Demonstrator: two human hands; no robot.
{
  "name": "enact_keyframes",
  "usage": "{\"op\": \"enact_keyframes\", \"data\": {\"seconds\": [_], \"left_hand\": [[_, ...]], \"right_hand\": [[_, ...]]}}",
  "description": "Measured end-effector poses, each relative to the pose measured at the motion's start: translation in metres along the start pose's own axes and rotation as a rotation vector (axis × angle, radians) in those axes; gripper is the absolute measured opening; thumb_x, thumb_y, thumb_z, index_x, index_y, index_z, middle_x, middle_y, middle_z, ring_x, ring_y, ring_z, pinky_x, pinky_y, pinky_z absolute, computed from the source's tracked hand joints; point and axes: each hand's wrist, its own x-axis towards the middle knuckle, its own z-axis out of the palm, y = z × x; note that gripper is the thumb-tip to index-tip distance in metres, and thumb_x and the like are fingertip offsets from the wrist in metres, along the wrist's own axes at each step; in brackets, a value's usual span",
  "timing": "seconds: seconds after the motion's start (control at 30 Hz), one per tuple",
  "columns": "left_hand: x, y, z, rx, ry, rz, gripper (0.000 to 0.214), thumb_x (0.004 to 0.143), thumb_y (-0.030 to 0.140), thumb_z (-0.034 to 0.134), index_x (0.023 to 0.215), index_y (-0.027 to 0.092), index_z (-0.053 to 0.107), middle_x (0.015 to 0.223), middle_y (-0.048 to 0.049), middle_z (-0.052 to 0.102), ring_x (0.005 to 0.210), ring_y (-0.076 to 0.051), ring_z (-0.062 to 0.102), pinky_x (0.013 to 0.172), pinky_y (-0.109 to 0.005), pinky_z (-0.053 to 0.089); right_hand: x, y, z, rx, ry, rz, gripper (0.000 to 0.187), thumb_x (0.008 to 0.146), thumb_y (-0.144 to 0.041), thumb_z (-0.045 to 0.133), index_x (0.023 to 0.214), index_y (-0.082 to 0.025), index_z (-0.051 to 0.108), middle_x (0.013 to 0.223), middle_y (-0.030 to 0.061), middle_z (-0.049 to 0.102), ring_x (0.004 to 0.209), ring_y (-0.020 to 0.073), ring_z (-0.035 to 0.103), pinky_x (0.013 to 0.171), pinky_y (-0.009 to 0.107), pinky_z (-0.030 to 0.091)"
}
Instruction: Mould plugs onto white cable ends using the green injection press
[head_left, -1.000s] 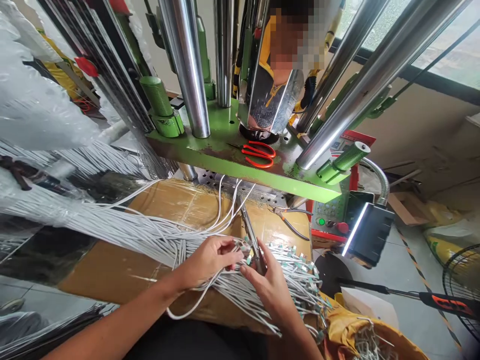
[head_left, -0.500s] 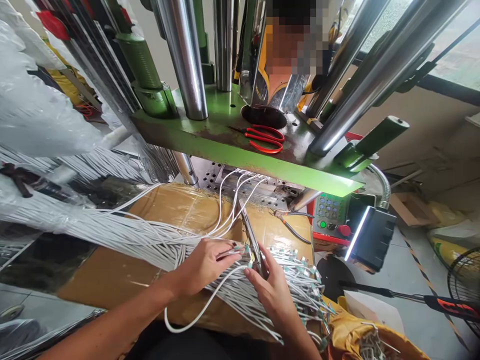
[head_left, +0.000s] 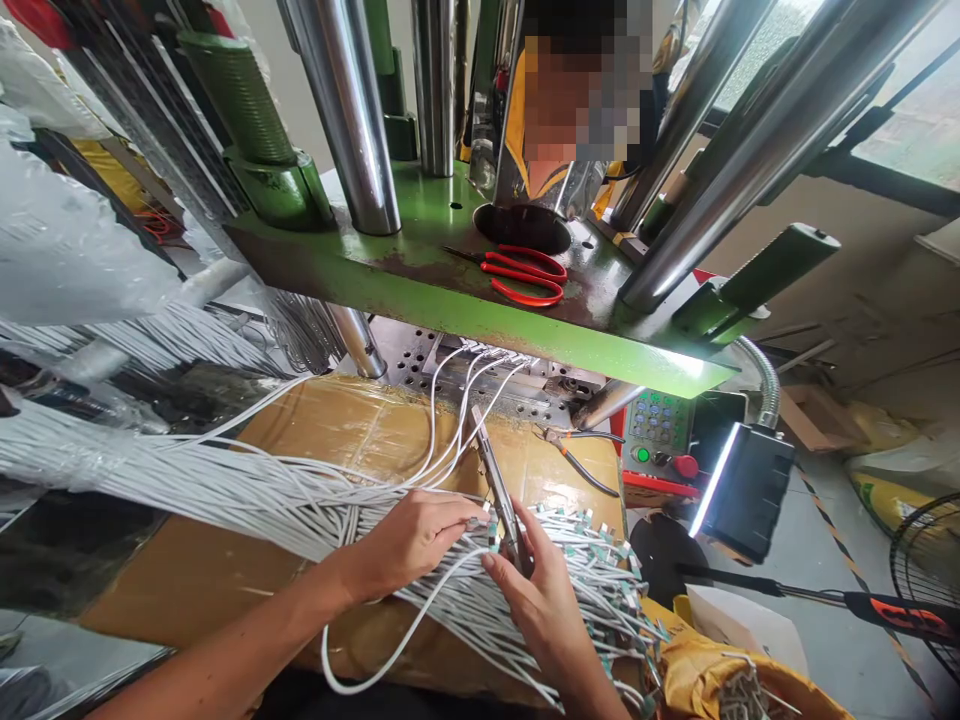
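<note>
My left hand [head_left: 401,545] is closed in a pinch on a cable connector [head_left: 484,521], a small metal and green end, beside a long metal bar [head_left: 495,475]. My right hand [head_left: 546,585] grips the near end of this bar, which slants away from me toward the press. One white cable [head_left: 405,655] loops down in front of my left wrist and rises toward the bar. Beneath both hands lies a thick bundle of white cables [head_left: 469,610], its green-tipped connectors fanned out to the right. The exact seating of the connector against the bar is hidden by my fingers.
A green press plate [head_left: 450,300] spans the front, carrying red-handled scissors [head_left: 525,275]. Several cables [head_left: 433,410] run under it. Orange-handled cutters [head_left: 577,455] lie on the cardboard [head_left: 360,405]. A control panel [head_left: 660,430] and lamp [head_left: 739,490] stand right. A person [head_left: 555,180] is behind the press.
My left fingers have shifted slightly right, closer to the bar, with the connector in them. My right hand keeps its hold on the bar. The whole view has tilted a little.
</note>
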Motion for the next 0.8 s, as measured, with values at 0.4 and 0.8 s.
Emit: {"op": "enact_keyframes", "data": {"seconds": [0.4, 0.8], "left_hand": [[0.007, 0.002, 0.001, -0.310, 0.143, -0.419, 0.016, 0.088, 0.030, 0.062, 0.088, 0.018, 0.074, 0.092, -0.0046, 0.073, 0.087, -0.017, 0.067, 0.080, -0.024, 0.050], [0.023, 0.004, -0.038, -1.087, 0.211, -0.673, 0.023, 0.069, 0.031, 0.080, 0.086, 0.017, 0.078, 0.072, -0.0057, 0.072, 0.045, -0.004, 0.044, 0.042, -0.016, 0.035]], "right_hand": [[0.002, -0.004, -0.001, -0.048, -0.005, -0.039, 0.067, 0.081, -0.042, 0.066, 0.138, -0.016, 0.046, 0.111, 0.0086, 0.065, 0.101, 0.0216, 0.058, 0.086, 0.031, 0.048], [0.003, -0.011, -0.002, 0.054, 0.003, 0.067, 0.073, 0.074, -0.046, 0.070, 0.137, -0.016, 0.048, 0.084, 0.0007, 0.062, 0.061, 0.0108, 0.047, 0.051, 0.022, 0.038]]}}
